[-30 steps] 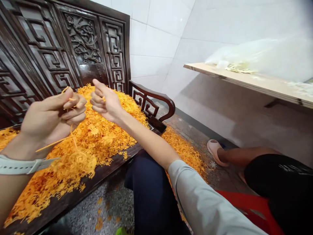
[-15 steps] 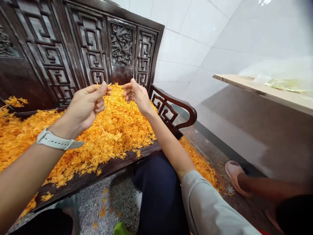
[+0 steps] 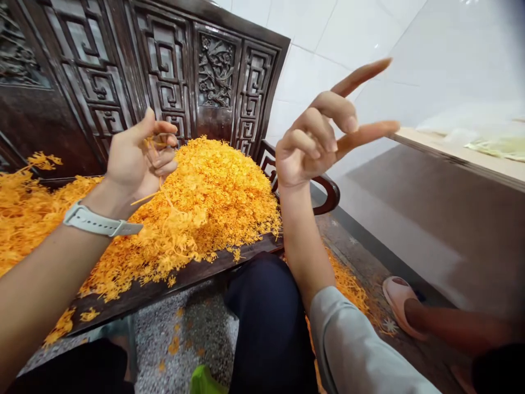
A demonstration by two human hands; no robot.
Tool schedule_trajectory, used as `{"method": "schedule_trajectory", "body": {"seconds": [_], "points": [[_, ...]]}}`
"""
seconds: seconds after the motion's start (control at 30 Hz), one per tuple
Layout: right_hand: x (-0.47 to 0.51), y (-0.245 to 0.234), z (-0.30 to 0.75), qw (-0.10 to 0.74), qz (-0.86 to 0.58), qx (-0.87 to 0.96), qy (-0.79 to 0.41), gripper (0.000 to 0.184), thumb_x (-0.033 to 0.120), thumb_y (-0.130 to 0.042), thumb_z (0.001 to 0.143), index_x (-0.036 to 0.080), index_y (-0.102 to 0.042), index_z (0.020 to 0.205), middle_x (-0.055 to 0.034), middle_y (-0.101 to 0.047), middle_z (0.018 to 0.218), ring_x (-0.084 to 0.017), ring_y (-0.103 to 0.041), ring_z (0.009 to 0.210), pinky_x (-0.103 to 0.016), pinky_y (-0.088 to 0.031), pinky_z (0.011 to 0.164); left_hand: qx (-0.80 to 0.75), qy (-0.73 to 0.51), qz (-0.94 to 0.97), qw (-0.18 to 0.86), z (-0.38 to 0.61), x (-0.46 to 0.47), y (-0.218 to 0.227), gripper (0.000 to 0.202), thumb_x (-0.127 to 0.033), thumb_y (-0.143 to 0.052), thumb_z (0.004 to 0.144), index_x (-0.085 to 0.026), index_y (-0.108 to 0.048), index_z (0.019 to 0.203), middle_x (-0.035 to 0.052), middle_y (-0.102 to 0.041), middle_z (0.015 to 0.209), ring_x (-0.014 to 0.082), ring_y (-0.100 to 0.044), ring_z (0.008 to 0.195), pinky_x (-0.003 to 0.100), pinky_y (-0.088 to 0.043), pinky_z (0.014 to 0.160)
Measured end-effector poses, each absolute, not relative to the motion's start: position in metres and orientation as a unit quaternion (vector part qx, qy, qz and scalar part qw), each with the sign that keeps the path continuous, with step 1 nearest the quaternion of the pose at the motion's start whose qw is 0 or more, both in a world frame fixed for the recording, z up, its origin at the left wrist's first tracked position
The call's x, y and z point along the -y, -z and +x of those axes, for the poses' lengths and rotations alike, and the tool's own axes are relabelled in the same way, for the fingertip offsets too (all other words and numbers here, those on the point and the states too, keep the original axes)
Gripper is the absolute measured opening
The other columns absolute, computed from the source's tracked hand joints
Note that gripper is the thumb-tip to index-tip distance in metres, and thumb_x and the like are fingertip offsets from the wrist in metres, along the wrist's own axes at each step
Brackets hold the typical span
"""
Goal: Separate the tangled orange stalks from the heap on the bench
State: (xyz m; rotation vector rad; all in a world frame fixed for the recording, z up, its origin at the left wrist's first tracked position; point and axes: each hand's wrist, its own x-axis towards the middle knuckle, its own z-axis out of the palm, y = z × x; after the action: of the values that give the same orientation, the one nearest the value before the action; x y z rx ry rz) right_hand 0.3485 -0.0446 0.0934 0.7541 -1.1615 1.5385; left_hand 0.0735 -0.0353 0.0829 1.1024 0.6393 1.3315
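A deep heap of small orange plastic pieces [image 3: 213,186] covers the seat of a dark carved wooden bench [image 3: 176,82]. Above the heap, my left hand [image 3: 137,158], with a white watch at the wrist, is curled around a few thin orange strips [image 3: 158,143] that trail down toward the pile. My right hand [image 3: 324,128] is raised to the right of the bench arm, its fingers spread and pointing right, with nothing visible in them.
More orange pieces lie on the floor [image 3: 348,284] beside the bench. A wooden tabletop [image 3: 459,156] with pale material on it stands at the right. Another person's foot in a pink slipper [image 3: 400,298] rests on the floor. White tiled walls stand behind.
My right hand has pulled away from my left, risen and opened its fingers. My left hand still holds the orange strips. The camera has turned a little to the left.
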Motion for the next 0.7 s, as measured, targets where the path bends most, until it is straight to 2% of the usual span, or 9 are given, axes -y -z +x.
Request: {"method": "schedule_trajectory", "body": {"seconds": [0.07,0.13,0.23,0.27,0.33,0.4,0.5,0.6,0.7], "points": [[0.039,-0.084,0.341,0.552,0.182,0.567,-0.583,0.031,0.06,-0.06,0.103,0.033,-0.071,0.115,-0.002,-0.064,0.084,-0.016,-0.057,0.067,-0.031,-0.05,0.057,-0.252,-0.587,0.456,0.62,0.075,0.04,-0.09,0.046,-0.044,-0.049,0.109,-0.019,-0.065,0.074,-0.0001,-0.047,0.067,0.0081,-0.015,0.046,0.03,-0.011,0.043],[0.034,-0.068,0.319,0.569,-0.081,0.669,-0.47,0.038,0.066,-0.059,0.101,0.03,-0.069,0.111,-0.0034,-0.068,0.097,-0.017,-0.059,0.078,-0.032,-0.053,0.064,-0.218,-0.597,0.44,0.634,0.079,0.045,-0.096,0.059,-0.045,-0.035,0.113,-0.018,-0.064,0.069,-0.001,-0.042,0.06,0.0077,-0.014,0.042,0.027,-0.009,0.041],[0.033,-0.046,0.282,0.505,-0.296,0.764,-0.271,0.053,0.073,-0.068,0.093,0.024,-0.065,0.114,-0.0074,-0.068,0.119,-0.02,-0.06,0.105,-0.035,-0.055,0.086,-0.174,-0.6,0.44,0.646,0.086,0.05,-0.1,0.066,-0.046,-0.03,0.113,-0.017,-0.065,0.065,-0.0014,-0.039,0.053,0.0079,-0.014,0.039,0.025,-0.009,0.039],[0.034,-0.041,0.273,0.48,-0.311,0.787,-0.231,0.055,0.075,-0.067,0.093,0.022,-0.064,0.109,-0.0073,-0.067,0.117,-0.021,-0.059,0.108,-0.036,-0.054,0.09,-0.164,-0.601,0.446,0.643,0.088,0.05,-0.1,0.064,-0.045,-0.032,0.111,-0.017,-0.066,0.065,-0.0012,-0.039,0.053,0.0082,-0.015,0.039,0.026,-0.009,0.039],[0.037,-0.037,0.263,0.459,-0.317,0.805,-0.203,0.054,0.076,-0.061,0.097,0.022,-0.06,0.095,-0.0032,-0.063,0.097,-0.018,-0.056,0.094,-0.034,-0.051,0.086,-0.169,-0.602,0.471,0.622,0.09,0.049,-0.099,0.054,-0.042,-0.042,0.106,-0.017,-0.068,0.066,-0.0004,-0.042,0.054,0.0084,-0.017,0.04,0.027,-0.011,0.04],[0.041,-0.037,0.261,0.491,-0.323,0.783,-0.206,0.054,0.074,-0.056,0.101,0.023,-0.052,0.084,0.0015,-0.051,0.081,-0.014,-0.047,0.076,-0.031,-0.046,0.075,-0.211,-0.603,0.512,0.574,0.09,0.045,-0.097,0.032,-0.035,-0.063,0.095,-0.018,-0.07,0.068,0.0009,-0.051,0.06,0.0084,-0.027,0.044,0.027,-0.018,0.043],[0.043,-0.041,0.264,0.569,-0.318,0.725,-0.221,0.052,0.072,-0.057,0.101,0.023,-0.053,0.085,0.0025,-0.046,0.079,-0.013,-0.041,0.072,-0.03,-0.041,0.07,-0.294,-0.586,0.596,0.463,0.088,0.042,-0.093,0.008,-0.021,-0.081,0.078,-0.019,-0.073,0.078,0.0024,-0.065,0.076,0.0099,-0.043,0.057,0.027,-0.032,0.054],[0.04,-0.041,0.263,0.597,-0.315,0.687,-0.269,0.052,0.074,-0.061,0.098,0.023,-0.057,0.088,0.0016,-0.049,0.08,-0.014,-0.044,0.075,-0.029,-0.042,0.068,-0.36,-0.515,0.716,0.304,0.085,0.043,-0.089,0.01,-0.028,-0.077,0.087,-0.02,-0.074,0.092,0.0025,-0.067,0.081,0.0133,-0.049,0.066,0.03,-0.036,0.063],[0.034,-0.039,0.262,0.618,-0.313,0.647,-0.319,0.054,0.073,-0.069,0.092,0.023,-0.052,0.08,0.0027,-0.047,0.076,-0.013,-0.043,0.072,-0.027,-0.042,0.065,-0.395,-0.4,0.809,0.172,0.084,0.045,-0.085,0.024,-0.039,-0.064,0.096,-0.02,-0.069,0.082,0.0011,-0.06,0.068,0.0155,-0.048,0.062,0.032,-0.031,0.062]]}}
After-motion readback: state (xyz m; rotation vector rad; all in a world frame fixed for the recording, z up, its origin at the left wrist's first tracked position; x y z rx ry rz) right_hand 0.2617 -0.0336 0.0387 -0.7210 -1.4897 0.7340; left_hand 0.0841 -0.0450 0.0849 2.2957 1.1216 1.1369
